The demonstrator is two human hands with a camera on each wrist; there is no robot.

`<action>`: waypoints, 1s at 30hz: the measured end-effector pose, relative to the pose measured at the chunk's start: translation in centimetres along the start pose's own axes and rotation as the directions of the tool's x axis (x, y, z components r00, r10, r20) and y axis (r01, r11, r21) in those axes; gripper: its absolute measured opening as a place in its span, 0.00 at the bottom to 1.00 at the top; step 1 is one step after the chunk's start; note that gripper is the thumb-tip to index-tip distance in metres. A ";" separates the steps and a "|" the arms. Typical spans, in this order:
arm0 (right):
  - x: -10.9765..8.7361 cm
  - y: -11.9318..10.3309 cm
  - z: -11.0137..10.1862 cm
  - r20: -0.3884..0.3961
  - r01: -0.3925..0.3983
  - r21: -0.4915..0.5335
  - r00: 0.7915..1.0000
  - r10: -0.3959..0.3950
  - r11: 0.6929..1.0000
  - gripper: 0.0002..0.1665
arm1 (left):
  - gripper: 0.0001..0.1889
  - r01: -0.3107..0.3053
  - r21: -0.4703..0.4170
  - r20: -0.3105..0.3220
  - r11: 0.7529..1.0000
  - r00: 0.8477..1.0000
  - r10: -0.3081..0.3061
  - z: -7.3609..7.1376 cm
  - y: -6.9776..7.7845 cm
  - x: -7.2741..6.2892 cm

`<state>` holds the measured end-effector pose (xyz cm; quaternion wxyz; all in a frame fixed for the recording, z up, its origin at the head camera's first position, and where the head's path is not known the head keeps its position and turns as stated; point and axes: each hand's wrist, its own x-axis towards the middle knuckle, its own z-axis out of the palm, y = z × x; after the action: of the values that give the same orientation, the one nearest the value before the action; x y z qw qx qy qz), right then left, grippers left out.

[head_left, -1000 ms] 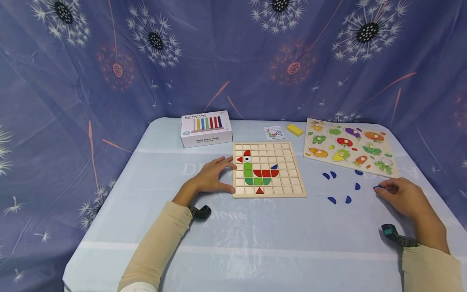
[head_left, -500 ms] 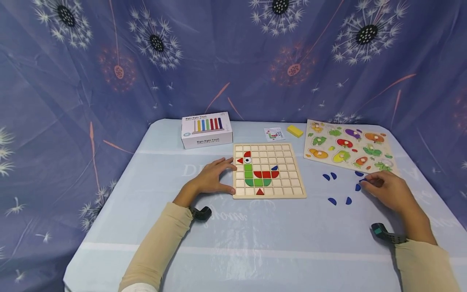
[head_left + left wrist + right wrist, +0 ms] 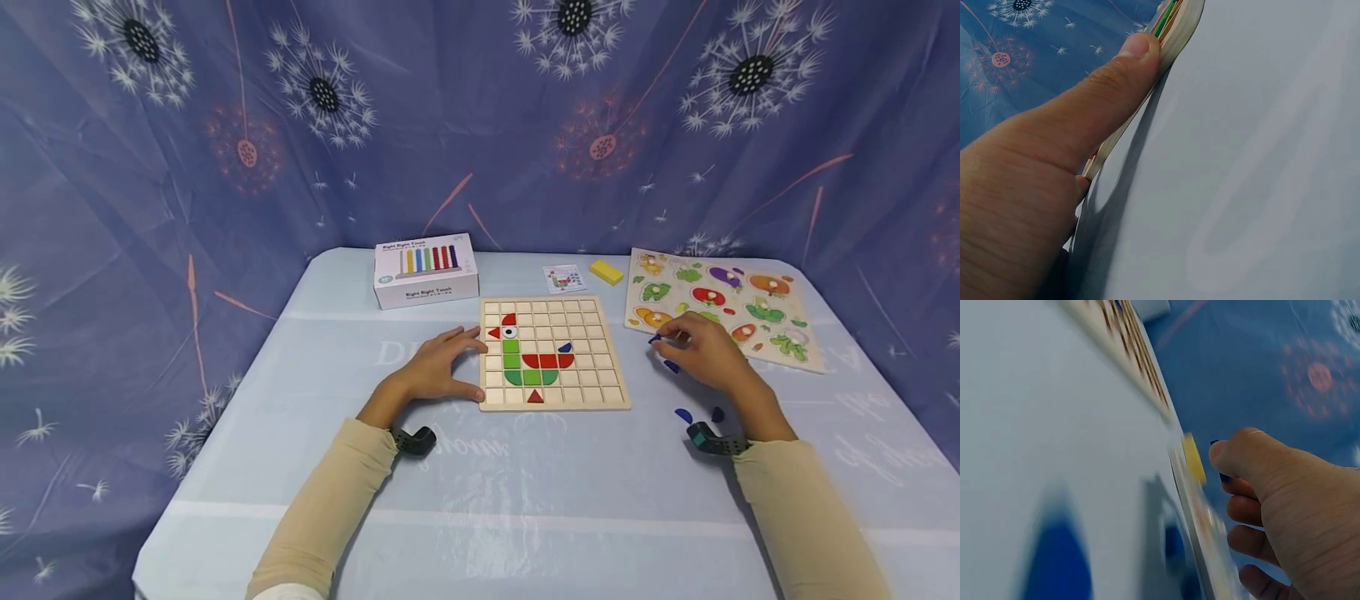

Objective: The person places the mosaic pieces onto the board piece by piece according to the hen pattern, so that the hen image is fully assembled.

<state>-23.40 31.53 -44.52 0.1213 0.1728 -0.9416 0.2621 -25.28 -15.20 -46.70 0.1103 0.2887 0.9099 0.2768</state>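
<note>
My left hand (image 3: 441, 365) rests at the left side of a square wooden grid board (image 3: 592, 396), thumb and fingers spread along its edge. In the left wrist view the thumb (image 3: 1113, 81) presses the board's rim (image 3: 1182, 37). Green, red and blue pieces and an eye tile form a bird shape on the grid. My right hand (image 3: 705, 354) is right of the board, above the table, pinching a small blue piece (image 3: 1224, 477) between thumb and fingers. Below it lie loose blue half-round pieces (image 3: 683, 414); others are hidden by the hand.
Behind the board lie a small picture card (image 3: 564, 278) and a yellow block (image 3: 606, 272). A white box (image 3: 426, 271) stands at the back left. A vegetable peg puzzle (image 3: 795, 333) lies at the back right, partly behind my right hand.
My right hand has moved left from the table's right side toward the grid board, carrying the blue piece. The left hand has stayed at the board's edge.
</note>
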 end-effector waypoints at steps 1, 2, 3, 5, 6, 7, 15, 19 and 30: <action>0.7 -0.5 0.6 0.005 0.031 0.018 1.000 -0.031 0.999 0.11 | 0.44 0.003 0.001 -0.001 1.000 1.000 -0.003 0.1 0.0 0.0; 1.3 -1.0 1.2 0.013 0.052 0.033 0.999 -0.053 0.998 0.11 | 0.44 0.005 0.001 0.000 1.000 1.000 -0.005 0.1 0.0 0.0; 2.0 -1.5 1.8 0.023 0.067 0.047 0.997 -0.068 0.997 0.11 | 0.44 0.007 -0.001 0.001 1.000 1.000 -0.007 0.2 0.0 0.0; 3.1 -2.3 3.1 0.043 0.080 0.067 0.996 -0.083 0.995 0.11 | 0.44 0.011 -0.003 0.005 1.000 1.000 -0.011 0.3 0.1 0.0; 3.6 -2.7 3.7 0.057 0.077 0.078 0.995 -0.081 0.994 0.11 | 0.44 0.013 -0.005 0.006 1.000 1.000 -0.013 0.3 0.2 0.0; 4.1 -3.0 4.2 0.073 0.070 0.086 0.994 -0.077 0.994 0.11 | 0.44 0.015 -0.007 0.007 1.000 1.000 -0.015 0.3 0.2 0.0; 6.5 -4.4 7.0 0.144 -0.024 0.118 0.990 0.007 0.993 0.14 | 0.44 0.005 -0.009 0.006 1.000 1.000 -0.005 0.3 0.0 0.0; 6.7 -4.5 7.5 0.136 -0.040 0.111 0.990 0.025 0.993 0.15 | 0.44 0.007 0.001 0.005 1.000 1.000 -0.007 0.2 -0.1 0.1; 6.8 -4.2 7.9 0.107 -0.007 0.131 0.994 -0.007 0.991 0.13 | 0.44 0.014 -0.006 0.006 1.000 1.000 -0.014 -0.1 -0.1 -0.1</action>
<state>-29.06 22.14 -47.06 0.0590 0.1944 -0.9275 0.3139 -25.31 -15.35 -46.68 0.1157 0.2828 0.9106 0.2782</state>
